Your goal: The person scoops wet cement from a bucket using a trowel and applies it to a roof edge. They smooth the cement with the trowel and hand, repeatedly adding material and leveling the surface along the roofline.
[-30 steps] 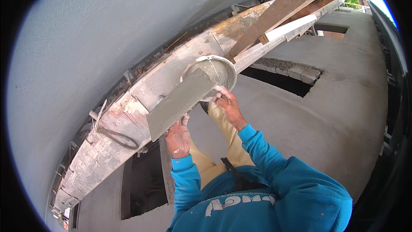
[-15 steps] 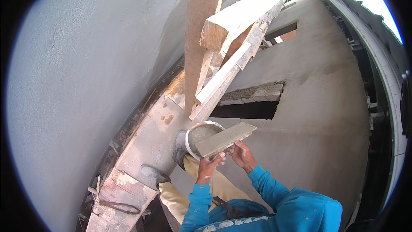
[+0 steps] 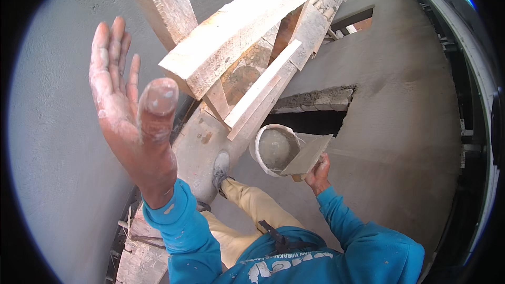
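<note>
My left hand [image 3: 131, 110] is raised high on the left, palm showing, fingers stretched out and thumb apart, holding nothing. Pale smears mark its fingers and thumb. My right hand [image 3: 319, 174] is wrapped round a flat, grey-coated plastering float [image 3: 307, 156] at its underside, where a bit of yellowish handle shows. The float is tilted beside a round white bucket [image 3: 256, 150], its edge overlapping the bucket's right rim. Grey wet mortar [image 3: 277, 150] lies inside the bucket.
Thick timber beams [image 3: 252, 26] slant across the upper middle, close to my raised hand. My shoe [image 3: 221, 168] stands on a mortar-stained plank walkway [image 3: 197, 142]. A grey plastered wall [image 3: 400, 126] with a dark rectangular opening [image 3: 321, 122] runs along the right; another grey wall [image 3: 58, 142] rises left.
My left hand has let go of the float and swung up and left. My right hand keeps the float, now more tilted and slightly to the right. The view has shifted.
</note>
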Action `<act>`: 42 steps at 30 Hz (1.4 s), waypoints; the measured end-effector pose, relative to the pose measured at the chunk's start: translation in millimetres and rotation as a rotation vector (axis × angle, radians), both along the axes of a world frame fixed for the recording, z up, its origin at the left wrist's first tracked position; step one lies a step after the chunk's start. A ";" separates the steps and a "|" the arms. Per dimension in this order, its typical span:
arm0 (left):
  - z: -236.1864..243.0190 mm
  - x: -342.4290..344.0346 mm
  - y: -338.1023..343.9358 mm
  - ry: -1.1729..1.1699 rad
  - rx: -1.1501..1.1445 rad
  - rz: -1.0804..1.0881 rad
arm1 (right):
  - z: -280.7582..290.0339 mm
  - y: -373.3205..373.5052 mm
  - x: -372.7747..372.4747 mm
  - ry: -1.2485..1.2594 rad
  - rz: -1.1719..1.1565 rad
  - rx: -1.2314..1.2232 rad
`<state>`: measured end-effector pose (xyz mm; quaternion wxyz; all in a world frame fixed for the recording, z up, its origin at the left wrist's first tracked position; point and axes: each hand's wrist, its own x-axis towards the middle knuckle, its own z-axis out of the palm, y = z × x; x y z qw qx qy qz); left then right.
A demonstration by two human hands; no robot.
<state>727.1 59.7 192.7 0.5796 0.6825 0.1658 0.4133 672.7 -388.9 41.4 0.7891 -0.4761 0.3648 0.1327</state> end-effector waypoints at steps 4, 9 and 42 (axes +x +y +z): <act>21.8 35.8 -12.4 0.109 0.065 0.089 | 3.2 -14.9 22.1 -0.015 -0.053 0.027; 22.0 50.1 -20.0 0.199 0.055 0.156 | 1.0 -48.3 30.4 -0.040 -0.107 0.053; 65.0 41.6 -30.0 0.537 -0.249 0.261 | -6.6 -89.3 147.7 0.255 -0.141 -0.137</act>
